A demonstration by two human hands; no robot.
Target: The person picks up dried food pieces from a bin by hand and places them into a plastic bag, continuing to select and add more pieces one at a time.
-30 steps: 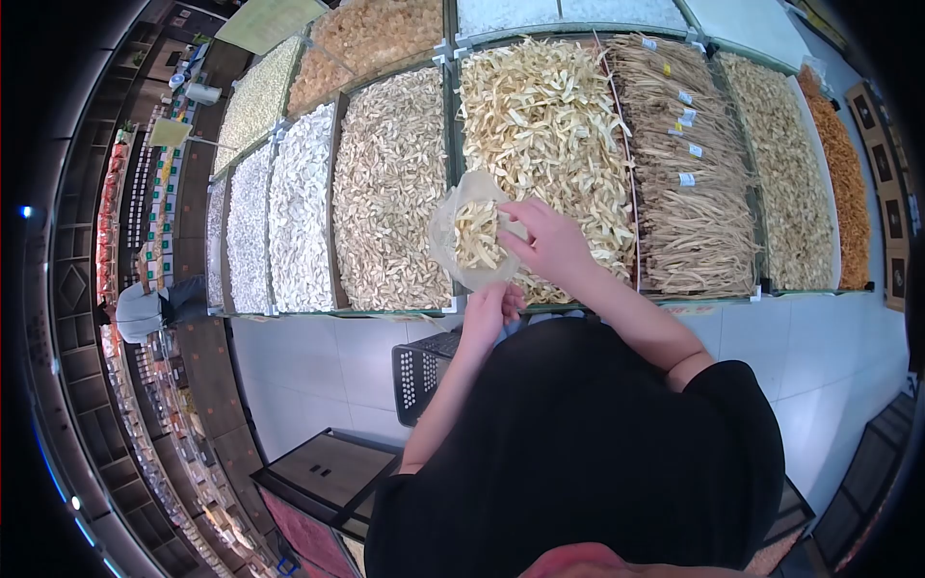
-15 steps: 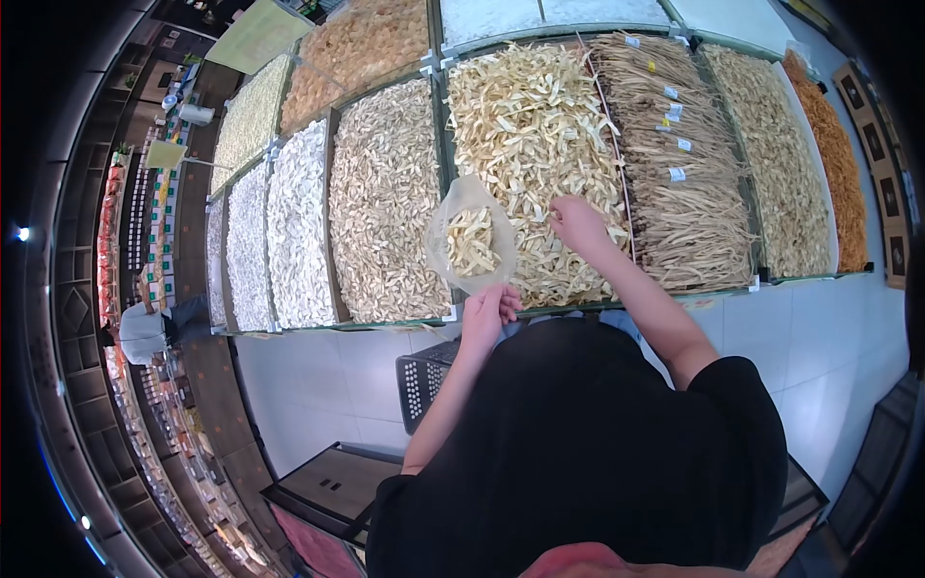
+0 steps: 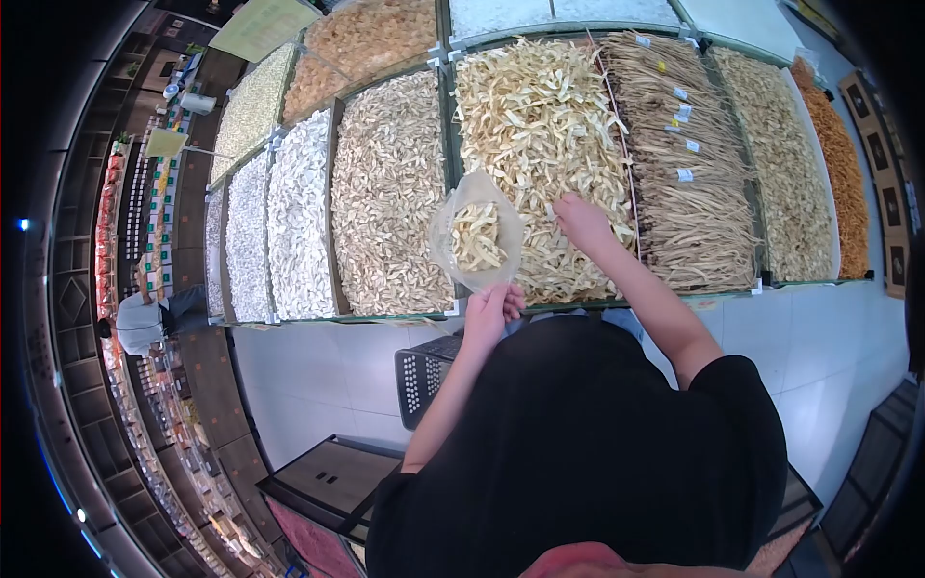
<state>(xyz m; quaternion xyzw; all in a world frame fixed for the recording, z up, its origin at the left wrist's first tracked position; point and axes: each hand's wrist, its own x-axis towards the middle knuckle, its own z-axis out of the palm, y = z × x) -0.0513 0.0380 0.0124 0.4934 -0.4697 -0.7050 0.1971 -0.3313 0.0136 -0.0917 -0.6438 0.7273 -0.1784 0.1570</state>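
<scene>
My left hand [image 3: 493, 305] grips the near edge of a clear plastic bag [image 3: 441, 241], its fingers closed. The bag's mouth gapes wide, and pale yellow dried slices [image 3: 479, 236] lie inside it. It rests over the near left part of a bin full of the same long dried slices [image 3: 540, 116]. To the right of the bag, my right hand [image 3: 581, 222] is low over these slices with its fingertips pinched together. Whether a slice is between the fingertips is too small to tell.
Bins of smaller beige slices [image 3: 390, 193] and white pieces [image 3: 297, 212] lie to the left. Bundled thin roots [image 3: 684, 222] with tags fill the bin on the right. A dark perforated basket [image 3: 420, 385] stands below the counter. Far left, a person [image 3: 142, 324] is beside shelves.
My right hand stays over the slices with its fingers pinched, shifted very slightly. My left hand still holds the bag, whose mouth has moved a little. The whole view has shifted slightly.
</scene>
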